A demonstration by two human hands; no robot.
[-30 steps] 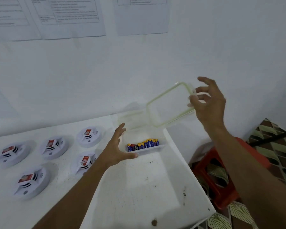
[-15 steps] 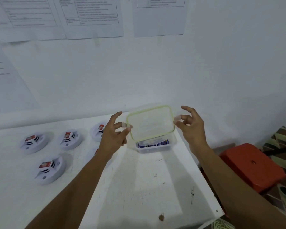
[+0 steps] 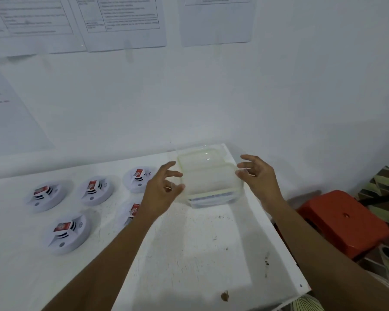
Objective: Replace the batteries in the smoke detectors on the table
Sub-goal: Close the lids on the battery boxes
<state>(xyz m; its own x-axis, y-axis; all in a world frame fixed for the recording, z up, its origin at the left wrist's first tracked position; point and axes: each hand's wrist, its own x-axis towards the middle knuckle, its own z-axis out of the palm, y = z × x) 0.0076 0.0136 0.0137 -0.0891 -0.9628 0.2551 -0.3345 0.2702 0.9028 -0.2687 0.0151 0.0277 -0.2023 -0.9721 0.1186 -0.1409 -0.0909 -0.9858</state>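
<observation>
1. The left grip [image 3: 164, 187] is held just beside the left wall of the clear container [image 3: 213, 198]. Its fingers are spread and loosely bent, and nothing is clasped in it.
2. The right grip [image 3: 259, 176] is held at the right edge of the lid [image 3: 208, 170], with its fingers spread likewise. Contact with the lid cannot be told through the blur.
3. The lid is laid over the container but smeared by motion, so its seating cannot be judged.
4. The batteries [image 3: 208, 197] are made out only as a dim bluish band through the front wall.
5. Five smoke detectors [image 3: 66, 232] are set on the worktop [image 3: 189, 254] left of the container. One detector [image 3: 130, 212] is half hidden by the left forearm.
6. The wall papers [image 3: 124, 21] are cut off at the top, and their print is unreadable.
</observation>
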